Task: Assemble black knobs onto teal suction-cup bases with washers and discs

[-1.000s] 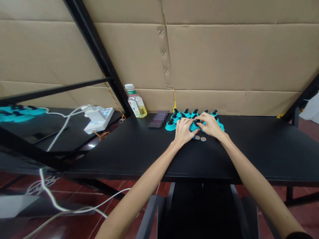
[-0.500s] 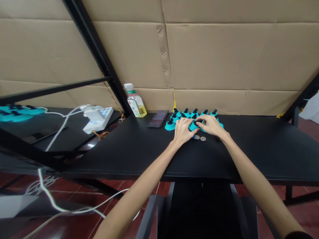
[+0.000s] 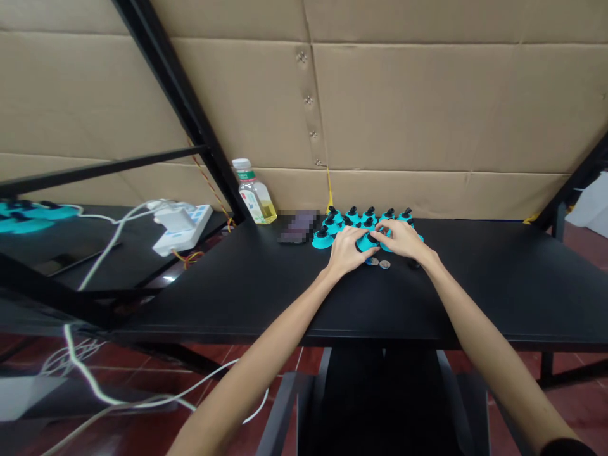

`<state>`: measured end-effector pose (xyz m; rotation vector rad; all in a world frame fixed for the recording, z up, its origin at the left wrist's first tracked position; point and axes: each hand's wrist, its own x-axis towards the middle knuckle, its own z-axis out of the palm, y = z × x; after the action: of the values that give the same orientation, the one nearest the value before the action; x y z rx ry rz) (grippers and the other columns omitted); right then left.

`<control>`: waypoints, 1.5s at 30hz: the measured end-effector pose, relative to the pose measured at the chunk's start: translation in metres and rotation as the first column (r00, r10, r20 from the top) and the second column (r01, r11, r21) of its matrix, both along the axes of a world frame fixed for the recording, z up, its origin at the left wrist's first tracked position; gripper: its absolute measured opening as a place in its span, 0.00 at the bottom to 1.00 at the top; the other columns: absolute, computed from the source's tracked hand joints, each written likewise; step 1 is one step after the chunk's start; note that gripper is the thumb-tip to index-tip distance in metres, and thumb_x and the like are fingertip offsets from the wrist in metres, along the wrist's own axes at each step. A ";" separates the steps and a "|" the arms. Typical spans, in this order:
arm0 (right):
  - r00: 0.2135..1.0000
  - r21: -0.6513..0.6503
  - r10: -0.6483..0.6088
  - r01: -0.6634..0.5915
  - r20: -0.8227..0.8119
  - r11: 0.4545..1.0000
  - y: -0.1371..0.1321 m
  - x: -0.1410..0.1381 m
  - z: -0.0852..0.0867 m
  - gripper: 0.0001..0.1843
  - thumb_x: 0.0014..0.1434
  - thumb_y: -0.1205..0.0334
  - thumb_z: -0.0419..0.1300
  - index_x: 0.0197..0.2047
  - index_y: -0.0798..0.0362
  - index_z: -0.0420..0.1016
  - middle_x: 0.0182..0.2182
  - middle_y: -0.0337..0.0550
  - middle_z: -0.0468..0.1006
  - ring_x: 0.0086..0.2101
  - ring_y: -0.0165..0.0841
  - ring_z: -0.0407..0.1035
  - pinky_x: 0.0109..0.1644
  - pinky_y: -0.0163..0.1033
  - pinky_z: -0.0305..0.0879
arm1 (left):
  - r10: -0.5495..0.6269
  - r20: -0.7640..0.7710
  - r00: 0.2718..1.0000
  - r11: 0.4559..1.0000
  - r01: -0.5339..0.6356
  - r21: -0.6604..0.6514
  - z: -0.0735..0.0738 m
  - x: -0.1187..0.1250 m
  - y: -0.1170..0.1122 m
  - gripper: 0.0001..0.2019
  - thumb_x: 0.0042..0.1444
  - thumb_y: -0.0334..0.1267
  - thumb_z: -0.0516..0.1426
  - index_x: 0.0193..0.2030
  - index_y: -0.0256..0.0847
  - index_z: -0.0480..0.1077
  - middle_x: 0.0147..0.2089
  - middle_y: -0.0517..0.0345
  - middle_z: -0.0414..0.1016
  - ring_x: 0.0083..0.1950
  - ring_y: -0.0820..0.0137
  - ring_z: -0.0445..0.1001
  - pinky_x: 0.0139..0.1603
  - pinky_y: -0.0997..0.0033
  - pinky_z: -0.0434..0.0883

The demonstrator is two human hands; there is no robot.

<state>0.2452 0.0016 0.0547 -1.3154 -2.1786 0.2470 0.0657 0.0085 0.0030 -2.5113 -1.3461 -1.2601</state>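
Between my two hands is a teal cup-shaped piece with a black knob (image 3: 365, 243), standing on the black table. My left hand (image 3: 346, 251) is wrapped around its near and left side, thumb stretched along the front. From the right, my right hand (image 3: 403, 239) pinches at the black knob with thumb and fingertips. Rows of matching teal pieces (image 3: 323, 238) with black tops stand behind and beside my hands, partly hidden by them. Just in front lie small round silvery discs (image 3: 384, 265), and a small dark object (image 3: 414, 264) sits under my right wrist.
A bottle of yellow liquid (image 3: 256, 197) and a blurred dark flat object (image 3: 299, 227) stand left of the pieces. Farther left are a white power strip (image 3: 183, 237), cables and more teal pieces (image 3: 33, 218). A cardboard wall (image 3: 403, 107) rises behind; a black frame post (image 3: 175, 95) slants at left.
The view has shifted slightly. Both hands stay at the same teal piece, with only a slight change in the fingers at the knob.
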 end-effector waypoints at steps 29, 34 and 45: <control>0.998 0.035 0.009 -0.011 0.055 0.999 0.003 -0.005 -0.005 0.10 0.58 0.60 0.59 0.40 0.53 0.78 0.29 0.41 0.78 0.30 0.31 0.69 0.34 0.35 0.57 | -0.035 -0.060 0.998 0.999 0.032 -0.035 -0.002 0.001 0.001 0.20 0.50 0.46 0.65 0.49 0.43 0.74 0.47 0.53 0.78 0.50 0.58 0.73 0.51 0.55 0.69; 0.995 0.034 0.014 -0.017 0.098 0.999 0.002 -0.004 -0.004 0.09 0.58 0.61 0.59 0.41 0.52 0.78 0.32 0.42 0.79 0.32 0.33 0.70 0.34 0.36 0.57 | -0.040 -0.082 0.996 0.999 0.039 -0.018 -0.003 0.000 0.001 0.20 0.50 0.47 0.65 0.49 0.41 0.74 0.47 0.52 0.78 0.50 0.59 0.73 0.50 0.56 0.69; 0.982 0.041 0.025 -0.033 0.185 0.999 0.002 -0.007 0.001 0.10 0.60 0.60 0.57 0.42 0.51 0.77 0.33 0.42 0.80 0.34 0.35 0.70 0.35 0.37 0.56 | -0.034 -0.106 0.994 0.999 0.031 -0.023 0.001 -0.002 0.000 0.20 0.51 0.47 0.64 0.49 0.42 0.74 0.47 0.52 0.78 0.50 0.58 0.72 0.51 0.55 0.69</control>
<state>0.2381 0.0033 0.0556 -1.3295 -2.3444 0.0901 0.0634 0.0082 0.0036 -2.5843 -1.3079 -1.1046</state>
